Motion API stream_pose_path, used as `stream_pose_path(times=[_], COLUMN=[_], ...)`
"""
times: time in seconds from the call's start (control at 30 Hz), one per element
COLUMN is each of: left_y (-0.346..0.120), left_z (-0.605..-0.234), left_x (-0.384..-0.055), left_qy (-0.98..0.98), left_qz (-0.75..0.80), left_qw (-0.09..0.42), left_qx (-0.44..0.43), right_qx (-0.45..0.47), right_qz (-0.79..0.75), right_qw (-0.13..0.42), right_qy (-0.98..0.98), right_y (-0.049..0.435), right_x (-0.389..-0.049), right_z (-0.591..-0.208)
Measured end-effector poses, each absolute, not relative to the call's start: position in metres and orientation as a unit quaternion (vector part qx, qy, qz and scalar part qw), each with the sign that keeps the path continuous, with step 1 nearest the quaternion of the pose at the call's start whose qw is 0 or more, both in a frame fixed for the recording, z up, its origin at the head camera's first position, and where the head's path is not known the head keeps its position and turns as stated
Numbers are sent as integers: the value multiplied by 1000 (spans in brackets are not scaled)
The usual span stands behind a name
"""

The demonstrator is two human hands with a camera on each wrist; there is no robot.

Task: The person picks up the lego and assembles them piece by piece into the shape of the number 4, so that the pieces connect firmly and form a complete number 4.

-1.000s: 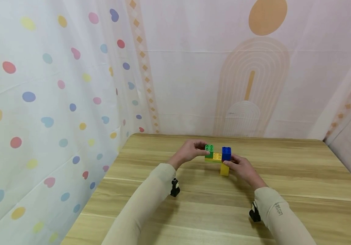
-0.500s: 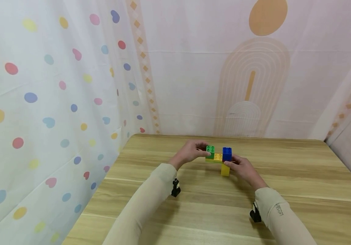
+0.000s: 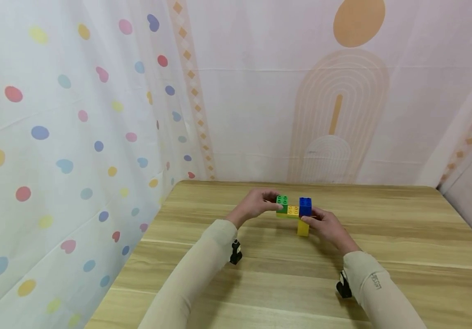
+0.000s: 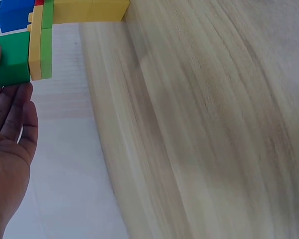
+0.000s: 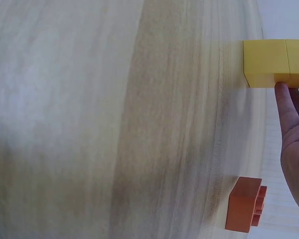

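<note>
Backdrop: pale curtains (image 3: 256, 114), coloured spots on the left side and arches printed at the back, with a wood-grain desk (image 3: 269, 283) in front.
Left hand (image 3: 258, 202): in the head view it's pinching the green brick (image 3: 283, 200), thumb in front, fingers round the back, so only a brick's width open.
Right hand (image 3: 325, 224): same view, curled round the yellow post (image 3: 303, 229) just below the blue brick (image 3: 305, 208), thumb across the front.
Build: a yellow slab (image 3: 292, 210) links the green and blue ends. The post is under the blue end; the green end juts out sideways over the desk.
Left wrist view: there's a lime slab (image 4: 46, 52) under the yellow one, plus a sliver of red (image 4: 39, 2) near the blue, too cropped to ID. Green is right up against the yellow slab, can't tell if it's fully clicked on.
Right wrist view: the post looks like two yellow bricks, a fingertip touching near the seam. An orange brick (image 5: 244, 205) sits on the desk, apart from the hand.
Step in hand: my guess, seating green on the slab's end while the right hand braces the post.
Next move: I'd say it calls for straight, gentle pressure on green with the post held firm, since that overhang could tip or pop off.
</note>
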State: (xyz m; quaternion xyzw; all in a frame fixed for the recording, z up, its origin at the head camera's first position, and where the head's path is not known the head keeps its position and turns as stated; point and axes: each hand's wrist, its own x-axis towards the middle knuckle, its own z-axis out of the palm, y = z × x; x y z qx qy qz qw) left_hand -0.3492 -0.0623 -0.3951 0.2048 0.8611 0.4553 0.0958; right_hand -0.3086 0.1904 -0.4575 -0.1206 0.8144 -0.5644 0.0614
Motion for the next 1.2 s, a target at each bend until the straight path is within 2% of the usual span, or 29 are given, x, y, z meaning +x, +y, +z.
stream_pose_path(times=[0.33, 0.67, 1.2], left_y=[-60, -61, -61], left_z=[-396, -401, -417], left_x=[-348, -346, -344], left_qy=[868, 850, 817], left_qz=[433, 485, 547], left_qw=[74, 86, 73], left_qx=[230, 189, 167], right_qx=[-117, -115, -115], right_qz=[-574, -567, -567], right_qw=[58, 59, 68], right_qy=[809, 813, 813], right_y=[191, 191, 187], right_x=[-309, -310, -308], right_z=[-458, -459, -456])
